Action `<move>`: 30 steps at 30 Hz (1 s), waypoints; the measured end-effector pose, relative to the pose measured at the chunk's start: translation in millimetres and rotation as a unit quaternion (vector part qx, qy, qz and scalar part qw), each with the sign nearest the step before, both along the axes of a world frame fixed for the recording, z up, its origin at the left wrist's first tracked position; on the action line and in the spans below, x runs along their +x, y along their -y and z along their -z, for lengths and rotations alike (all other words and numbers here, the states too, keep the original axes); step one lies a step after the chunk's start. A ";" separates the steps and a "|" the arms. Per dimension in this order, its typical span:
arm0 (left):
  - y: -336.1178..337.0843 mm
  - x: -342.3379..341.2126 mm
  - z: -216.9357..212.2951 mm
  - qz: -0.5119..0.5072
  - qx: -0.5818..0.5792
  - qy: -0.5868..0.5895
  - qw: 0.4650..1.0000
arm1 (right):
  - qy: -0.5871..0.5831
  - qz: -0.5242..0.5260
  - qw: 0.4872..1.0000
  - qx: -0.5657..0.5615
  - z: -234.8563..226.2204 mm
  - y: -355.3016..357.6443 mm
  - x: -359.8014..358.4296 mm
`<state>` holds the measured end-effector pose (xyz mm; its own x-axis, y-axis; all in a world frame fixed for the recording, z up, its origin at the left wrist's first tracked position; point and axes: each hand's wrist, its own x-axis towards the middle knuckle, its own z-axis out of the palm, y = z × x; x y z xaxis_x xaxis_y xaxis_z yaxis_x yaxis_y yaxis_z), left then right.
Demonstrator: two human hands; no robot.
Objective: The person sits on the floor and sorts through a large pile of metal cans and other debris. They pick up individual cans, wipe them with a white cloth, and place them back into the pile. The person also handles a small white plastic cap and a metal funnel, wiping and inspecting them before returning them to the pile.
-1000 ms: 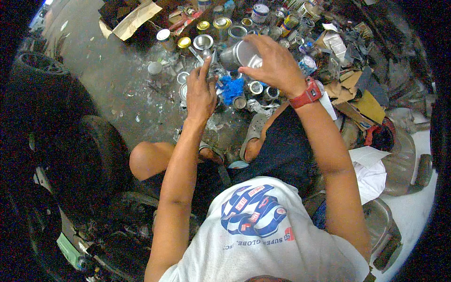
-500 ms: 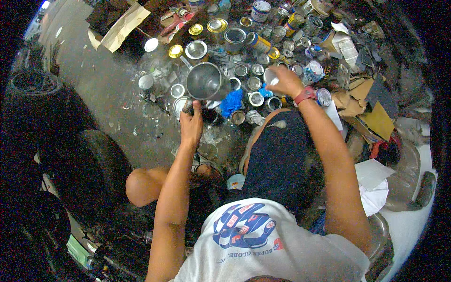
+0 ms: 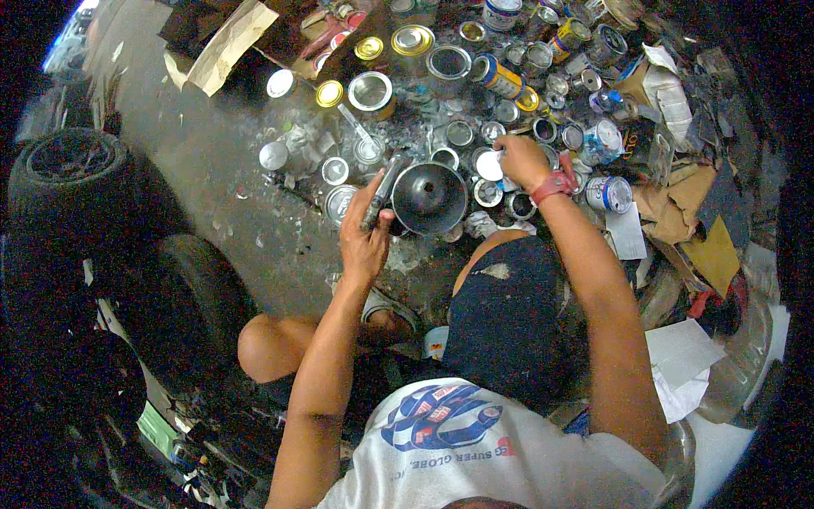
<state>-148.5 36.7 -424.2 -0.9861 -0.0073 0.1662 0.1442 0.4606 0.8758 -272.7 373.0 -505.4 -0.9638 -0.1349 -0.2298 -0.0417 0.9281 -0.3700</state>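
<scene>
My left hand [image 3: 365, 233] is closed around the grey metal body of a spray gun [image 3: 383, 193]. Its round dark cup [image 3: 431, 199] faces up, and a small hole shows at the bottom of the bare inside. To the right, my right hand [image 3: 526, 163], with a red band at the wrist, has its fingers bent at the edge of a small round white-topped container [image 3: 489, 165]. Whether the white is a lid or paint inside, I cannot tell. Small open tins [image 3: 487, 193] stand close below that hand.
Many paint cans crowd the floor ahead, among them a large open can [image 3: 370, 92] with a flat stick [image 3: 360, 125] beside it. Cardboard scraps [image 3: 687, 187] lie at the right, a cardboard piece [image 3: 231, 47] at far left. A tyre [image 3: 72, 170] stands at left.
The spray gun has moved right and nearer, its cup turning to face up toward me. My right hand has lowered slightly, and the white round top beside its fingers now shows more fully.
</scene>
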 end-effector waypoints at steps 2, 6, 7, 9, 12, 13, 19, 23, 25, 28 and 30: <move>0.1 -2.0 -0.9 -0.011 0.006 -0.002 1.000 | -0.040 -0.005 0.992 -0.117 -38.5 -4.0 -2.2; 0.3 -7.0 -1.3 -0.014 0.027 -0.012 0.999 | 0.017 0.048 0.964 -0.261 -90.1 -6.1 -11.2; 1.8 -5.7 0.9 -0.013 0.035 -0.014 0.999 | 0.053 0.074 0.957 -0.276 -110.0 -0.5 -8.9; 4.3 -5.5 5.5 -0.010 0.067 -0.015 0.998 | 0.027 0.044 0.946 -0.321 -140.1 10.1 4.8; 20.2 -2.6 -7.0 -0.013 0.138 0.097 0.986 | 0.014 -0.017 0.934 -0.356 -190.3 34.6 25.2; 27.5 -2.5 -3.5 -0.019 0.135 0.091 0.987 | -0.009 -0.035 0.942 -0.333 -195.8 37.5 28.2; 100.6 -3.4 40.4 -0.022 0.077 0.123 0.989 | -0.092 -0.070 0.933 -0.342 -231.8 68.4 56.2; 112.9 18.1 -4.1 0.067 -0.055 0.102 0.991 | -0.045 -0.128 0.934 -0.331 -241.3 90.1 75.7; 104.0 27.1 -21.6 0.017 0.119 0.242 0.963 | 0.010 -0.184 0.928 -0.324 -238.9 100.6 83.7; 105.9 34.0 -20.9 0.055 0.096 0.186 0.976 | 0.010 -0.266 0.924 -0.276 -239.1 108.2 99.3; 100.6 29.8 -34.7 0.081 0.060 0.192 0.976 | 0.036 -0.259 0.924 -0.280 -244.1 111.8 103.8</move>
